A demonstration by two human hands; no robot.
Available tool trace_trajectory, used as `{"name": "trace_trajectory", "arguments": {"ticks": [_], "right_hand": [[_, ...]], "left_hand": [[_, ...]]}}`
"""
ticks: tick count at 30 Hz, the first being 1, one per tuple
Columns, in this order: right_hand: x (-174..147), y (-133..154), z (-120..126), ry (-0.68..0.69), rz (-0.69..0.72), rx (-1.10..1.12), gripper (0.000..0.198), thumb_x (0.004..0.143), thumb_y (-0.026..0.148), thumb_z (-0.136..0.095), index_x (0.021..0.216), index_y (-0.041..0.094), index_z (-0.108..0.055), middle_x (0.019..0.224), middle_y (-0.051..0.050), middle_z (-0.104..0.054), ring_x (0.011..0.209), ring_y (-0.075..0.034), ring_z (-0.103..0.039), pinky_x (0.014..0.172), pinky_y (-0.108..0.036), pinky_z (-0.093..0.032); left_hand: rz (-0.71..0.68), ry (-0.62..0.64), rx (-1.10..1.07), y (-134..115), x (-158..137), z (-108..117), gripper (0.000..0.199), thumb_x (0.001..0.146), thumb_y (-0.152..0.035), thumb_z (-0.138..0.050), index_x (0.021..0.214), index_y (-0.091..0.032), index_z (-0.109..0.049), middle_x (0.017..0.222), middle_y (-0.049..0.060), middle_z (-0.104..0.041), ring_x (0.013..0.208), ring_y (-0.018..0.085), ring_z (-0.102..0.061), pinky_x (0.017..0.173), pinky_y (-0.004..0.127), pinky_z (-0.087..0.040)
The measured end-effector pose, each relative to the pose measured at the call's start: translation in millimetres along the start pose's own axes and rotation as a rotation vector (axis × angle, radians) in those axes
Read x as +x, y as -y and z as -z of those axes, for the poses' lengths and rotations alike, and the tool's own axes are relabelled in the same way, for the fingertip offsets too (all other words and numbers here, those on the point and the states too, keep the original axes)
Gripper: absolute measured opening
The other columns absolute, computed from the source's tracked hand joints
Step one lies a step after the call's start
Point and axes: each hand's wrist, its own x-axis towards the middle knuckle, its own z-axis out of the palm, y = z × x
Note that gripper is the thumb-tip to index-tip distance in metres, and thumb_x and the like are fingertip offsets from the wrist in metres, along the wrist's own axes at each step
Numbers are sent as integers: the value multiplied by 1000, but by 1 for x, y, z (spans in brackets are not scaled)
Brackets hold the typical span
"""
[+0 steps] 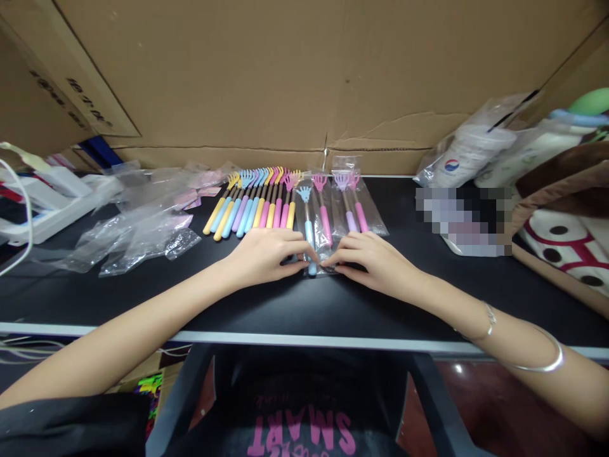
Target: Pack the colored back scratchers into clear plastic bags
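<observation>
A blue back scratcher (309, 231) with a hand-shaped head lies upright in view between my hands, with clear plastic around it. My left hand (271, 257) is closed, its fingertips at the lower end of the blue handle. From the other side, my right hand (373, 259) pinches the lower edge of a clear plastic bag (335, 244). Just beyond my fingers, a pink back scratcher (325, 219) lies in clear plastic. Right of it, a purple back scratcher (351, 219) and another pink one (361, 217) lie in bags too.
A row of loose pastel back scratchers (247, 212) fills the space left of my hands. Clear bags (137, 222) are heaped farther left, near a white power strip (52, 203). A bagged cup (469, 155) and a patterned bag (566, 235) stand right. Cardboard (285, 76) walls the back.
</observation>
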Motion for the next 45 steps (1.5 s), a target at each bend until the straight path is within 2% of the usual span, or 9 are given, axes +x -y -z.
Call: {"name": "trace_trajectory", "arguments": {"ticks": [4,11,21,26,31,35,39,43,45], "right_hand": [[0,0,0,-2,-9,3,20,93,21,-53,103,23,-70,89,-5,-65,84,-19,-55,73,-31,-37],[0,1,1,-2,-4,-8,20,93,21,-52,102,22,-71,89,-6,-66,83,-19,-56,73,-31,-38],[-2,1,4,-6,48,-34,23,94,22,-52,106,22,-71,88,-6,-65,80,-18,-56,72,-29,-41],[-3,1,5,-5,66,-50,24,96,23,-49,107,21,-71,89,-6,-64,81,-18,-56,72,-29,-43],[-3,2,5,-2,72,-61,26,96,23,-47,108,21,-70,89,-7,-63,81,-18,-56,72,-30,-44],[-3,1,5,-2,68,-56,26,96,23,-47,108,21,-71,89,-8,-61,83,-19,-55,72,-31,-45],[-3,2,6,-22,63,-64,26,95,21,-47,107,22,-71,99,-10,-61,92,-21,-55,79,-35,-47],[-4,4,6,-22,63,-18,26,95,21,-47,109,23,-70,120,-11,-62,108,-23,-53,91,-41,-47],[-5,5,6,-5,62,0,26,95,21,-47,110,22,-69,123,-10,-63,110,-23,-53,93,-42,-47]], "left_hand": [[-50,-39,69,2,-1,0,16,92,-35,-57,100,-27,-68,84,-4,-69,76,11,-63,56,23,-32],[-78,-39,126,3,-1,2,18,91,-34,-57,83,-23,-69,79,-3,-68,73,12,-60,56,24,-33],[-104,7,113,0,-3,11,17,92,-33,-56,91,-27,-73,86,-2,-69,77,12,-62,58,24,-36],[-165,24,131,-1,-4,13,19,92,-32,-55,92,-25,-73,88,-1,-70,78,13,-62,60,24,-38],[-204,6,162,-5,-3,15,23,93,-31,-51,88,-24,-73,87,0,-68,77,14,-59,60,25,-39],[-213,16,195,-8,-3,16,23,92,-29,-51,88,-23,-73,79,1,-64,72,14,-56,57,26,-37],[-212,-1,208,-8,-3,14,24,92,-30,-50,87,-23,-73,77,1,-62,71,14,-55,56,26,-36],[-143,-35,228,-6,-4,13,24,92,-35,-51,92,-25,-73,80,1,-63,74,14,-57,57,27,-36],[-111,-48,243,-5,-4,14,23,92,-36,-52,96,-26,-73,80,0,-64,74,14,-57,58,27,-36]]}}
